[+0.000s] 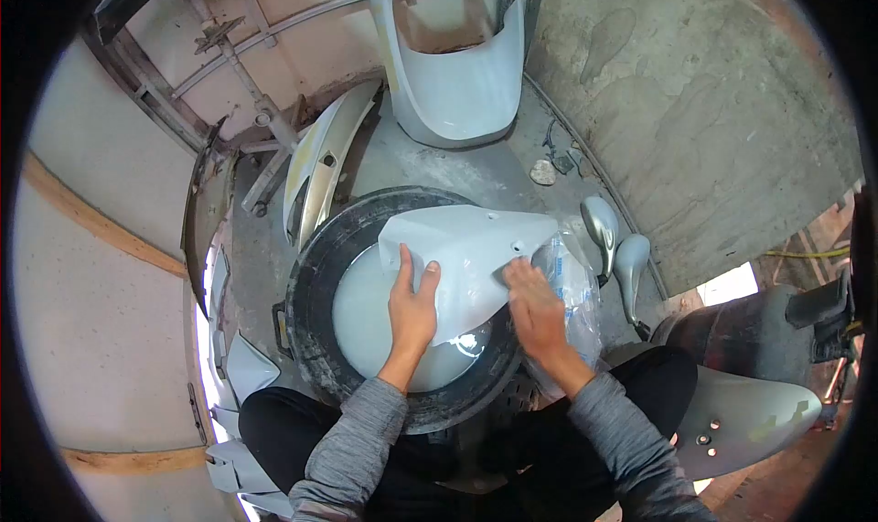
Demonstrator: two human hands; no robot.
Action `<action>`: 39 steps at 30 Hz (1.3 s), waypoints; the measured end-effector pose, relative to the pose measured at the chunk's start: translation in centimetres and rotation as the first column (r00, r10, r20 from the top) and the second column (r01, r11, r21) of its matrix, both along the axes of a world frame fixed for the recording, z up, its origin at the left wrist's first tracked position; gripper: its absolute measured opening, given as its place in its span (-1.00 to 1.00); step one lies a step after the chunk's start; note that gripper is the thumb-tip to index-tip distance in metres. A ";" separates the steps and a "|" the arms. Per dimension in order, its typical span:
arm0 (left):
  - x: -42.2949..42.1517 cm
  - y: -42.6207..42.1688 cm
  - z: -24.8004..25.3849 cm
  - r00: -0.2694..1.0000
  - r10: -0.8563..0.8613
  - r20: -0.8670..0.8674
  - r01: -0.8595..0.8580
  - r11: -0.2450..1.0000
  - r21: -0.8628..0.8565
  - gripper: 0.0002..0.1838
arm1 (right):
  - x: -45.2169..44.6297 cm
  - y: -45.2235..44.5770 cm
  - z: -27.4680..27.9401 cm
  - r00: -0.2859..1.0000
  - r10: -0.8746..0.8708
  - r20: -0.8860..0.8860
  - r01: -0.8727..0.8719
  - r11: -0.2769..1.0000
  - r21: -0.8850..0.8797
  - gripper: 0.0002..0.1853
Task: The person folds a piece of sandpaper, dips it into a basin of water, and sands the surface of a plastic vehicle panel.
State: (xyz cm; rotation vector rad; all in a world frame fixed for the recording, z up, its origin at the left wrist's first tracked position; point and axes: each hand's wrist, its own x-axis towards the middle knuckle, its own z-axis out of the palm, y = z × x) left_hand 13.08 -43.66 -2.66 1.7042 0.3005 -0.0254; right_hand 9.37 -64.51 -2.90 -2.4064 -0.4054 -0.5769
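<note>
A glossy white plastic body panel, like a motorbike fairing, lies tilted over the black tub. My left hand grips its left edge, thumb on top and fingers partly hidden. My right hand presses its closed fingers onto the panel's right part, near a small hole. Something dark grey shows beside those fingertips; whether it is a thin pad or shadow I cannot make out. Cloudy whitish water fills the tub below the panel.
A large white fairing leans at the back wall, beside a silver-and-white side panel. Two mirrors, an upper mirror and a lower mirror, lie right of a clear plastic bag. A grey panel sits by my right knee.
</note>
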 end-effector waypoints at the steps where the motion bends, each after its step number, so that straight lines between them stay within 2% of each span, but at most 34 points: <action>1: 0.0 -0.3 0.8 1.000 -0.006 -0.007 0.006 0.999 0.039 -0.19 | -0.6 0.5 0.1 1.000 -0.005 0.005 0.005 1.000 0.003 -0.60; 3: 0.5 -0.4 1.3 1.000 -0.008 -0.005 0.009 0.997 0.076 -0.19 | -3.0 2.8 1.1 0.987 0.146 0.067 -0.137 0.983 -0.125 -0.62; 4: 0.6 -0.2 1.1 1.000 -0.016 -0.005 0.017 0.998 0.065 -0.19 | -4.4 3.5 2.9 0.937 0.345 0.049 -0.347 0.937 0.040 -0.62; 5: 0.6 0.0 0.9 1.000 -0.030 -0.004 0.030 0.998 0.057 -0.19 | -3.7 3.0 2.3 0.939 0.341 0.053 -0.343 0.938 0.043 -0.62; 7: 0.1 -0.3 0.9 1.000 -0.016 -0.022 0.016 1.000 0.009 -0.20 | -1.3 0.8 0.1 0.977 0.180 0.110 -0.177 0.983 -0.040 -0.64; 8: -0.1 -0.4 0.8 1.000 -0.003 -0.027 0.004 0.999 0.054 -0.20 | -0.1 -0.4 -0.5 0.998 0.061 0.023 -0.062 0.998 0.023 -0.63; 9: 0.0 -0.7 0.8 1.000 0.015 -0.023 -0.013 0.996 0.093 -0.21 | -0.5 0.2 -0.3 0.998 0.062 0.025 -0.063 0.998 0.019 -0.63; 11: 0.3 -0.5 0.8 1.000 0.009 0.010 -0.009 0.999 0.036 -0.20 | -2.7 2.4 0.5 0.989 0.117 0.091 -0.117 0.993 -0.001 -0.67; 12: 0.4 -0.3 0.6 1.000 0.002 0.011 -0.002 1.000 -0.014 -0.20 | -4.1 3.0 1.7 0.947 0.310 0.086 -0.316 0.946 0.071 -0.66; 13: 0.5 -0.1 0.5 1.000 -0.011 0.011 0.012 0.998 -0.058 -0.20 | -3.4 2.6 1.2 0.948 0.305 0.090 -0.312 0.947 0.075 -0.66; 15: 0.3 -0.4 0.3 1.000 -0.002 -0.005 0.001 1.000 -0.023 -0.20 | -1.0 0.6 -0.9 0.997 0.070 0.022 -0.070 0.998 -0.010 -0.64; 17: 0.2 -0.5 0.4 1.000 0.014 -0.016 -0.014 1.000 0.002 -0.21 | -0.3 0.0 -1.4 1.000 0.000 0.024 -0.001 0.999 0.043 -0.59; 19: 0.6 -0.2 0.6 0.999 -0.010 -0.046 0.005 0.995 -0.100 -0.21 | -3.1 2.6 -0.1 0.977 0.187 0.101 -0.187 0.982 -0.017 -0.60; 20: 0.5 -0.2 0.2 0.999 -0.011 -0.044 0.007 0.995 -0.099 -0.21 | -4.5 3.0 1.8 0.950 0.314 -0.006 -0.312 0.946 0.086 -0.59; 21: 0.5 -0.2 -0.5 1.000 -0.008 -0.026 0.006 0.997 -0.077 -0.20 | -3.4 2.3 0.9 0.950 0.312 -0.001 -0.310 0.947 0.088 -0.59; 23: 0.3 -0.1 -0.6 1.000 -0.005 -0.015 0.005 0.999 -0.048 -0.20 | 0.1 -0.2 -1.6 0.997 0.063 0.040 -0.066 0.994 0.081 -0.59; 24: 0.2 -0.5 0.1 1.000 -0.002 -0.014 0.002 1.000 -0.002 -0.20 | 1.0 -0.8 -1.4 1.000 0.013 0.018 -0.015 0.995 0.100 -0.60; 25: 0.3 -0.6 0.7 1.000 -0.001 -0.006 0.001 0.999 0.043 -0.20 | 0.2 -0.1 -1.2 1.000 0.016 0.019 -0.018 0.995 0.102 -0.60; 27: 0.7 0.0 0.7 1.000 -0.007 0.004 0.007 1.000 -0.013 -0.21 | -3.0 1.6 0.1 0.983 0.175 0.053 -0.179 0.980 0.084 -0.63; 29: 0.5 0.1 1.1 0.998 -0.017 -0.056 0.020 0.998 0.061 -0.20 | -2.7 0.8 0.6 0.968 0.252 -0.016 -0.247 0.959 0.135 -0.63; 31: 0.5 0.0 -0.3 1.000 -0.016 -0.013 0.017 0.995 0.102 -0.20 | 0.9 -1.4 -1.3 0.998 -0.016 -0.057 0.022 0.994 0.106 -0.60; 33: 0.7 0.1 -0.9 1.000 0.021 -0.012 -0.021 1.000 -0.021 -0.19 | 0.2 -0.9 -1.2 0.997 -0.029 -0.074 0.037 0.994 0.105 -0.60; 34: 0.6 0.3 0.6 0.999 0.008 -0.041 -0.013 0.994 -0.111 -0.20 | -1.9 0.3 0.2 0.995 0.086 -0.055 -0.080 0.991 0.107 -0.61; 35: 0.7 0.4 0.4 0.999 0.010 -0.039 -0.015 0.994 -0.111 -0.20 | -2.9 1.0 1.0 0.979 0.203 -0.034 -0.198 0.974 0.107 -0.61; 37: 0.6 0.6 -0.3 1.000 0.006 -0.021 -0.006 1.000 -0.024 -0.20 | -1.5 -0.4 0.3 0.964 0.258 -0.065 -0.253 0.964 0.080 -0.60; 39: 0.6 0.2 -0.3 1.000 0.010 -0.003 -0.010 1.000 0.022 -0.21 | 2.1 -1.8 -0.9 0.993 0.004 -0.122 0.009 0.994 0.111 -0.58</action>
